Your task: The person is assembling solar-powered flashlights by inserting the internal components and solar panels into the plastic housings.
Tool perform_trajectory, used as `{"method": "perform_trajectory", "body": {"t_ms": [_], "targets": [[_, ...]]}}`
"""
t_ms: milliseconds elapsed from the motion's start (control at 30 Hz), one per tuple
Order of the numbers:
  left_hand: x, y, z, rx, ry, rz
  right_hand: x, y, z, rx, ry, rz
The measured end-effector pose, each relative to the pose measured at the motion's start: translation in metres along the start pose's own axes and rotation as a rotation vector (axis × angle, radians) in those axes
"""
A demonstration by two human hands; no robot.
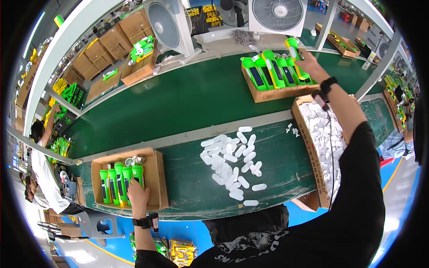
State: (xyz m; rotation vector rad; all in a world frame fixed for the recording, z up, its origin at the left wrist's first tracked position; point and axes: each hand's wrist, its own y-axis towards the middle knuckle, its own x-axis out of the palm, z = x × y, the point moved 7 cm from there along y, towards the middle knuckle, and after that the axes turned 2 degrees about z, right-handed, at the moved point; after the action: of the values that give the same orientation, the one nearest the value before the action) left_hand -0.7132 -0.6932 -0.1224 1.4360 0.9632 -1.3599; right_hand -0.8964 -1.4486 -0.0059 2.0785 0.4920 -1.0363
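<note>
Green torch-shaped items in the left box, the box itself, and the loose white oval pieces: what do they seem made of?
Green torch-shaped items: probably hard plastic, smooth and slightly glossy, judging by the bright, even colour.
Left box: apparently cardboard, matte, from its plain brown, flat walls.
White oval pieces: likely smooth plastic, from their uniform white and rounded ends; type unclear.

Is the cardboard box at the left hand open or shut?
Open. The cardboard box's top is uncovered; green flashlights show inside, the left hand touching one.
</note>
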Motion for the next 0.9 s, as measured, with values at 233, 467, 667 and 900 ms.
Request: {"method": "perform_trajectory", "body": {"t_ms": [233, 467, 667, 900], "targets": [[0.003, 0.015, -0.011, -0.127, -0.069, -0.074, 0.074, -0.016, -0.004, 0.225, -0.149, -0.077], [-0.016, 0.019, -0.027, -0.162, -0.326, 0.109, 0.075, -0.030, -0.024, 0.202, -0.173, -0.163], [-0.072, -0.004, 0.013, -0.346, -1.576, -0.018, 0.051, -0.036, -0.039, 0.164, -0.212, -0.135], [-0.098, -0.031, 0.117, -0.236, -2.181, -0.519, -0.093, -0.164, -0.283, -0.281, 0.626, -0.279]]}}
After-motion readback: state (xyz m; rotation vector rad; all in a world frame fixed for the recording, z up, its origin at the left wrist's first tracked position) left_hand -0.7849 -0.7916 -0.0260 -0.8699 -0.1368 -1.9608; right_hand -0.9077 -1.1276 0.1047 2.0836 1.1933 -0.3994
